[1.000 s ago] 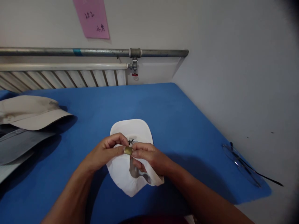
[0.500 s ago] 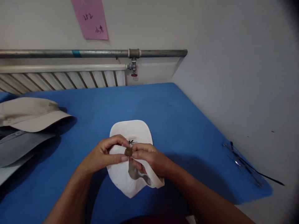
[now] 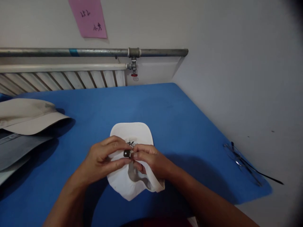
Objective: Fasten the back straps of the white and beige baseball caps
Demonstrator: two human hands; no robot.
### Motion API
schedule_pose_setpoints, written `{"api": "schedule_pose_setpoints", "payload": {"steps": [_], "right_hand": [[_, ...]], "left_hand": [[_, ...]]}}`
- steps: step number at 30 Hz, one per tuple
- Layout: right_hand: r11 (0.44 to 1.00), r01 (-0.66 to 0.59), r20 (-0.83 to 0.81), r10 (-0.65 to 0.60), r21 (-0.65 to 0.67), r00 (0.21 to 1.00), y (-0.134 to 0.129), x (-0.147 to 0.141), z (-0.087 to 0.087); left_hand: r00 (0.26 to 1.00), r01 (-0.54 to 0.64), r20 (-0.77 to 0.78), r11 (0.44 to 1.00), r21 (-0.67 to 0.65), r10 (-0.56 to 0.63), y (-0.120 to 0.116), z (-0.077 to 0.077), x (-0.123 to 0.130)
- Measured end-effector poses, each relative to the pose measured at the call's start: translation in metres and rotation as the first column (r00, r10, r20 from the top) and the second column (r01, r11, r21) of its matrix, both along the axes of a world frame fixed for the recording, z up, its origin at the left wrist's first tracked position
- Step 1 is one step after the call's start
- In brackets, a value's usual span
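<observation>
A white cap [image 3: 123,183] lies on the blue surface with its brim pointing away from me and dark lettering near the brim. At the back strap sits a small metal buckle [image 3: 127,153], its plate showing a bright round spot. The thumb and fingers of my left hand [image 3: 104,157] close around the buckle from the left. From the right, my right hand [image 3: 151,159] pinches the strap beside the buckle, with some fingers inside the strap's loop and partly hidden.
Several stacked caps [image 3: 30,116] lie at the left edge. A pair of glasses [image 3: 241,162] rests at the right edge of the blue surface [image 3: 156,101]. Behind are a white radiator [image 3: 71,78], a metal pipe [image 3: 99,52] and a pink paper [image 3: 90,19] on the wall.
The buckle's plate has swung up, from a flat brass-coloured face to a dark face with a bright spot. My left fingers have shifted slightly. The whole view has moved a little.
</observation>
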State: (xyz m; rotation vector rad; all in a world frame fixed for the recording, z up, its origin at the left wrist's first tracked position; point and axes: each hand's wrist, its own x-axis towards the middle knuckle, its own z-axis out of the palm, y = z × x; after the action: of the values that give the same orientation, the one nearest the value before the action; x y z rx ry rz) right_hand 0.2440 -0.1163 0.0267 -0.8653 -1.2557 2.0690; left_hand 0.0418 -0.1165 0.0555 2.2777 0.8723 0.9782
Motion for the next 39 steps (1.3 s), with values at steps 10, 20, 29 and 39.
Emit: {"api": "schedule_pose_setpoints", "payload": {"steps": [10,20,29,39], "right_hand": [[0.999,-0.049,-0.062,0.049,0.000,0.997,-0.002,0.004,0.007],[0.994,-0.098,-0.104,0.102,0.043,0.989,0.000,0.009,0.012],[0.989,-0.143,-0.113,0.145,0.024,0.983,0.002,0.010,0.011],[0.996,-0.087,-0.014,0.087,0.017,0.996,0.006,0.017,0.021]], "left_hand": [[0.994,-0.019,0.102,0.998,-0.062,0.026,-0.002,-0.001,0.004],[0.919,0.175,0.392,0.856,-0.487,0.035,0.003,-0.016,0.005],[0.933,0.166,0.357,0.822,-0.545,0.048,0.002,-0.012,0.007],[0.941,0.141,0.336,0.844,-0.518,0.049,0.003,-0.012,0.006]]}}
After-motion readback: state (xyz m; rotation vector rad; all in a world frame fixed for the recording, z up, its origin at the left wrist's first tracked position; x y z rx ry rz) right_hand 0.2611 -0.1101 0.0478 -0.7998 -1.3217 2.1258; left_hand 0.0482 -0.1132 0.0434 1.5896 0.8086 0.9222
